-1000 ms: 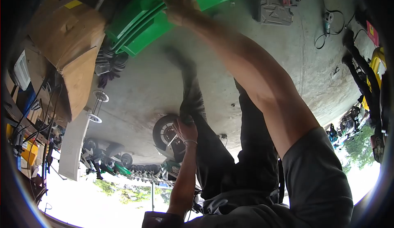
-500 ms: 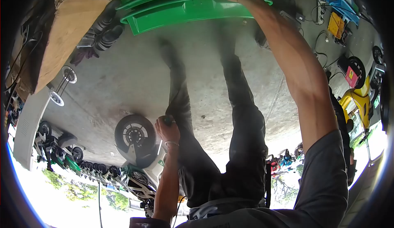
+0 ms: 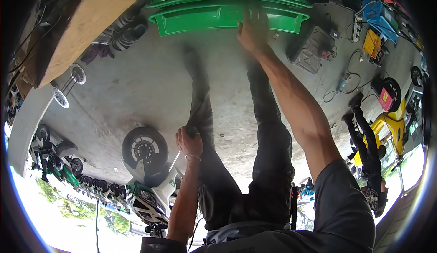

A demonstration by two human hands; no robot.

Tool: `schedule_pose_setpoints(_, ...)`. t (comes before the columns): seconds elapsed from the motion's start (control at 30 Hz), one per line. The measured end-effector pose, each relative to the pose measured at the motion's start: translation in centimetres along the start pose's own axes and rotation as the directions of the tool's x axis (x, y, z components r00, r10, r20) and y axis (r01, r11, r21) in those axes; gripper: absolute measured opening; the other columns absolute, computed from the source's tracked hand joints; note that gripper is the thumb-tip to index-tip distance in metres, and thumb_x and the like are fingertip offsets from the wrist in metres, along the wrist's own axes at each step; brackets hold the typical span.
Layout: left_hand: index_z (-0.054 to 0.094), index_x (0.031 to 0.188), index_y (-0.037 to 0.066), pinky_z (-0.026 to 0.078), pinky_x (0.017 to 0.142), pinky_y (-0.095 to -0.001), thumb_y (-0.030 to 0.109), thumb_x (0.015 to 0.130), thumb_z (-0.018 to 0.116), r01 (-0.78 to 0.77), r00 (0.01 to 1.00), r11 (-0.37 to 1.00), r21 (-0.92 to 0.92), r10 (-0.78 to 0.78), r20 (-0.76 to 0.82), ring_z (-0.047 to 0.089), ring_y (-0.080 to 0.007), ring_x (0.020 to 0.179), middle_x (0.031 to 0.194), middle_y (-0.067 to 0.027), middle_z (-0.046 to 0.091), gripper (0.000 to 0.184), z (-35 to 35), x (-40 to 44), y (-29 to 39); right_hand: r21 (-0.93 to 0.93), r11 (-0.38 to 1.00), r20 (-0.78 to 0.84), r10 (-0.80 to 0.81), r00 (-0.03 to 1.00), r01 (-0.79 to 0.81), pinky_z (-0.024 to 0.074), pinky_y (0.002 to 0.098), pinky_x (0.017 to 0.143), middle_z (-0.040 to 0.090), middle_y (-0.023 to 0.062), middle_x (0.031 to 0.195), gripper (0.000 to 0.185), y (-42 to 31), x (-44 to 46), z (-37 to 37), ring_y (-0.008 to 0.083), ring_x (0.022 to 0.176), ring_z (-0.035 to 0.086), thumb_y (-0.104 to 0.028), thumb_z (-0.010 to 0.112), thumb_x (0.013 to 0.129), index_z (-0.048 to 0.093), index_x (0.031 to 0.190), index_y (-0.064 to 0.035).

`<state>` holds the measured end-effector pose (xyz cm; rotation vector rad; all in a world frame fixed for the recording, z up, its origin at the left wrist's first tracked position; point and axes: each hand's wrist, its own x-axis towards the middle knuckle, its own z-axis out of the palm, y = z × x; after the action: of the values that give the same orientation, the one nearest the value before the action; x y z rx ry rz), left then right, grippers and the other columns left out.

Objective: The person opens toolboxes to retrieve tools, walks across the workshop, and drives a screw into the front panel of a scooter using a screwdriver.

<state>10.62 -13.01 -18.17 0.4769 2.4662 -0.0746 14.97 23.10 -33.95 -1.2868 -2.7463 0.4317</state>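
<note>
My left hand (image 3: 187, 141) is closed round the dark handle of a screwdriver (image 3: 175, 161), whose thin shaft points down and left, beside my thigh. My right hand (image 3: 254, 32) reaches out in front of stacked green plastic bins (image 3: 195, 18). Its thumb stands apart from the fingers, which look stretched out but are blurred. Whether the fingertips touch the lower bin, I cannot tell. Nothing shows in that hand.
A cardboard box (image 3: 86, 20) stands at the left, with brake discs (image 3: 60, 97) near it. Behind me is a motorcycle wheel (image 3: 144, 150). A grey tool case (image 3: 312, 52), cables and a yellow motorcycle (image 3: 391, 125) are at the right, where another person (image 3: 371, 157) stands.
My right hand has come off the upper bin's rim and moved down and left in the view. The view has shifted, showing more of the other person. My left hand keeps the screwdriver.
</note>
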Motion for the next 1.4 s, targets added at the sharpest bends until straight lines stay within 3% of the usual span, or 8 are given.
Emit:
schedule_pose_setpoints(0.13,0.055,0.084,0.007,0.040,0.076,-0.0447,0.017,0.073,0.062,-0.005,1.000,1.000,0.018,0.006,-0.010,0.052,-0.0333,0.086,0.084,-0.0118,0.056,0.017,0.2,0.0,-0.1,-0.142,0.988,0.013,0.056,0.998,-0.053,0.0347,0.0510,0.093,0.041,0.0135,0.122,0.053,-0.2,1.2,0.7,0.0302,0.115,0.041,-0.025,0.063,0.075,0.045,0.121,-0.0066)
schedule_pose_setpoints(0.53,0.053,0.085,0.006,0.039,0.077,-0.0433,0.015,0.068,0.062,-0.010,1.000,1.000,0.026,0.010,0.006,0.051,-0.0326,0.085,0.086,-0.0115,0.054,0.021,0.7,-0.5,0.3,0.020,0.991,0.394,0.114,0.912,-0.132,0.0400,0.0449,0.082,0.059,0.0103,0.097,0.028,0.7,0.5,0.2,0.0263,0.097,0.053,-0.030,0.062,0.076,0.061,0.093,-0.0080)
schedule_pose_setpoints(0.67,0.053,0.085,0.006,0.039,0.078,-0.0433,0.015,0.068,0.062,-0.005,1.000,0.999,0.036,0.004,0.015,0.051,-0.0324,0.085,0.086,-0.0115,0.053,0.021,0.9,-0.4,0.3,-0.062,0.997,0.274,0.060,0.960,-0.044,0.0406,0.0442,0.082,0.062,0.0110,0.088,0.026,0.0,-3.7,0.8,0.0273,0.091,0.057,-0.031,0.062,0.076,0.063,0.087,-0.0075)
schedule_pose_setpoints(0.8,0.053,0.085,0.005,0.039,0.079,-0.0432,0.014,0.067,0.061,0.004,0.999,0.999,0.044,-0.005,0.035,0.050,-0.0324,0.086,0.087,-0.0115,0.054,0.021,0.9,-0.4,0.2,-0.054,0.992,0.532,0.126,0.837,-0.115,0.0438,0.0424,0.080,0.066,0.0118,0.080,0.027,0.1,-6.5,2.1,0.0283,0.080,0.062,-0.034,0.061,0.075,0.066,0.082,-0.0087)
schedule_pose_setpoints(0.9,0.053,0.086,0.006,0.039,0.079,-0.0432,0.013,0.067,0.061,0.006,0.999,0.999,0.039,-0.007,0.038,0.051,-0.0323,0.087,0.087,-0.0113,0.054,0.022,0.9,-0.5,0.1,-0.093,0.993,0.775,0.121,0.620,-0.077,0.0497,0.0381,0.069,0.066,0.0118,0.087,0.030,-0.1,-8.2,2.6,0.0274,0.080,0.064,-0.036,0.059,0.078,0.067,0.084,-0.0086)
schedule_pose_setpoints(1.03,0.055,0.086,0.007,0.040,0.076,-0.0441,0.017,0.073,0.060,-0.016,1.000,0.999,0.052,0.017,-0.009,0.052,-0.0325,0.085,0.084,-0.0109,0.056,0.017,1.1,-0.7,0.1,-0.086,0.996,0.819,0.089,0.567,-0.033,0.0453,0.0400,0.078,0.066,0.0121,0.089,0.036,-0.3,-11.5,4.9,0.0271,0.086,0.063,-0.042,0.057,0.081,0.067,0.088,-0.0079)
schedule_pose_setpoints(1.13,0.055,0.086,0.007,0.040,0.076,-0.0439,0.016,0.072,0.061,-0.002,0.999,0.998,0.069,0.000,0.035,0.052,-0.0322,0.086,0.085,-0.0107,0.056,0.018,0.8,-0.8,-0.4,-0.114,0.980,0.911,0.168,0.378,-0.161,0.0422,0.0395,0.081,0.066,0.0105,0.090,0.035,-0.4,-11.2,5.3,0.0258,0.089,0.062,-0.041,0.053,0.083,0.066,0.093,-0.0102)
schedule_pose_setpoints(1.4,0.055,0.088,0.007,0.040,0.077,-0.0437,0.017,0.073,0.062,-0.118,0.993,0.986,0.116,0.114,0.043,0.053,-0.0322,0.087,0.085,-0.0100,0.056,0.019,0.5,-0.9,-0.3,-0.089,0.981,0.618,0.189,0.764,-0.171,0.0403,0.0404,0.079,0.066,0.0071,0.081,0.022,-0.9,-14.5,4.8,0.0240,0.082,0.061,-0.031,0.054,0.077,0.066,0.083,-0.0130)
